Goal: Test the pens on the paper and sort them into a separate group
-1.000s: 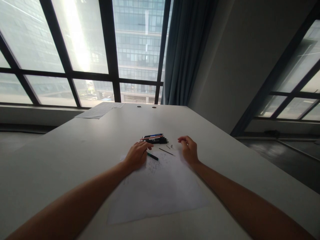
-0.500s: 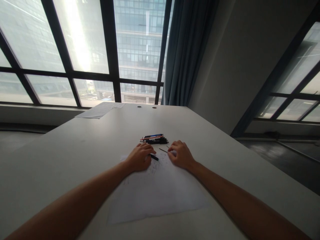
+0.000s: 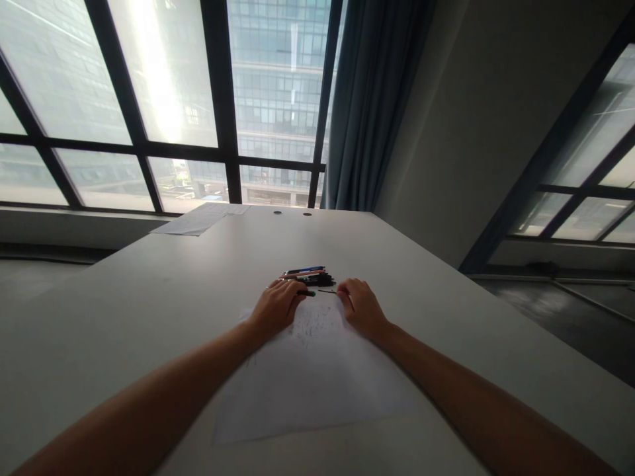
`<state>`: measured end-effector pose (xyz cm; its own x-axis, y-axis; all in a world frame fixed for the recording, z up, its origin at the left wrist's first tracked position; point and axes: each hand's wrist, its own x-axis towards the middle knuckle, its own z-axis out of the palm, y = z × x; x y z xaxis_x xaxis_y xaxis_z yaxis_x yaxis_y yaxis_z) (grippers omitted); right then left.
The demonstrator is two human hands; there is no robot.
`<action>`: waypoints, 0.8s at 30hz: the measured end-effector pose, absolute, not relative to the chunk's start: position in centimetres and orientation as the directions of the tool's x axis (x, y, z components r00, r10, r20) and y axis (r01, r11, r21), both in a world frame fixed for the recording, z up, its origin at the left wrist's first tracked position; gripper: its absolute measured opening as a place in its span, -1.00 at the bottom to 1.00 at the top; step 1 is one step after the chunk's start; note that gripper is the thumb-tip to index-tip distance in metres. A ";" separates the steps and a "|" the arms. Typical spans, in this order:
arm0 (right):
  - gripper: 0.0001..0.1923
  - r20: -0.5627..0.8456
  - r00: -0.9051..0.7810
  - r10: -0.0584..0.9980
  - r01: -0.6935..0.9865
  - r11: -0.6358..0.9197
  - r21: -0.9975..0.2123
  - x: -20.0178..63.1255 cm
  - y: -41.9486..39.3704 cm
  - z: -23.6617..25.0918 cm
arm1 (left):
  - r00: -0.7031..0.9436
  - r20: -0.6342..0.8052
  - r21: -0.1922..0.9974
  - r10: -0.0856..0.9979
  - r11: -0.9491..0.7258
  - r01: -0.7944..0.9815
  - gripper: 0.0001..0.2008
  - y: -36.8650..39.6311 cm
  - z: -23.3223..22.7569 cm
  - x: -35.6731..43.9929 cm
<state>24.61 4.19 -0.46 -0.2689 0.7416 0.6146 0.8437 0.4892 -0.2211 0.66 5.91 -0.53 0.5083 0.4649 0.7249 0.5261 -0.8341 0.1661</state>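
The left hand (image 3: 275, 307) is pinching a dark pen barrel (image 3: 306, 293), its green-tipped end poking out past the fingers. The right hand (image 3: 361, 307) is closing its fingertips on a thin refill (image 3: 326, 291), holding it level and pointing it at the barrel's open end. Both are hovering over the far edge of a scribbled paper sheet (image 3: 317, 377), lying mid-table (image 3: 149, 291). A pile of pens (image 3: 307, 275) is sitting just beyond the sheet. The refill is looking light, slender and easily bent, so a grip near its middle seems safest; the barrel is looking stiff and smooth.
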 end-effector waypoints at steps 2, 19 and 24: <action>-0.85 0.666 -0.208 0.716 0.835 0.485 -0.260 24.7 4.2 -0.6 | 0.449 0.761 0.177 0.469 -0.815 0.552 -0.85 5.9 -0.6 0.7; -0.80 0.696 -0.246 0.675 0.822 0.526 -0.220 24.7 4.1 -0.3 | 0.462 0.693 0.310 0.553 -0.807 0.502 -0.84 5.8 -0.6 0.6; -0.77 0.697 -0.367 0.616 0.790 0.602 -0.116 24.3 3.7 0.0 | 0.496 0.687 0.281 0.531 -0.824 0.492 -0.84 5.9 -0.8 0.7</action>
